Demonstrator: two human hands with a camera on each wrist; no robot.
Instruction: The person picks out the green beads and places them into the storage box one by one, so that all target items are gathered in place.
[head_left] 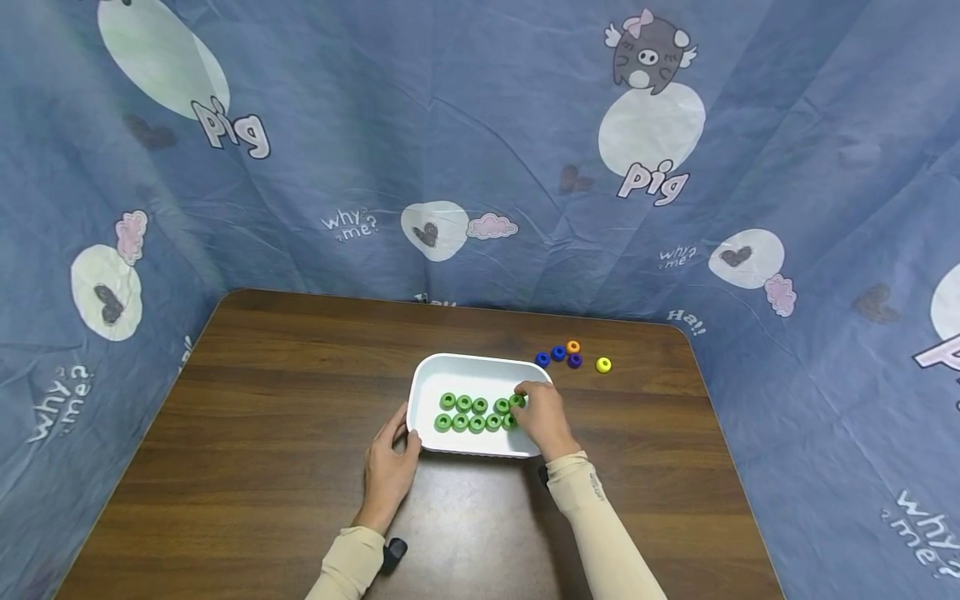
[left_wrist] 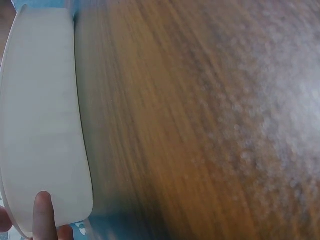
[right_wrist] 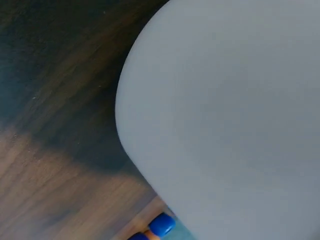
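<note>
A white tray (head_left: 480, 379) holds several green ring-shaped beads (head_left: 477, 424) in two rows. My left hand (head_left: 392, 467) holds the tray by its near left corner, the thumb along the outer front wall and the fingers by the left side. In the left wrist view that thumb (left_wrist: 44, 215) lies against the tray wall (left_wrist: 42, 110). Over the tray's right end, my right hand (head_left: 545, 419) pinches a green bead (head_left: 517, 402) at the right end of the far row. The right wrist view has the tray's wall (right_wrist: 225, 110), with the fingers out of sight.
Behind the tray's far right corner lie blue beads (head_left: 558, 353), an orange bead (head_left: 573, 347) and a dark purple bead (head_left: 574, 361). A yellow bead (head_left: 603, 365) sits farther right. Everything rests on a brown wooden table (head_left: 292, 400), with a blue printed cloth (head_left: 480, 150) around it.
</note>
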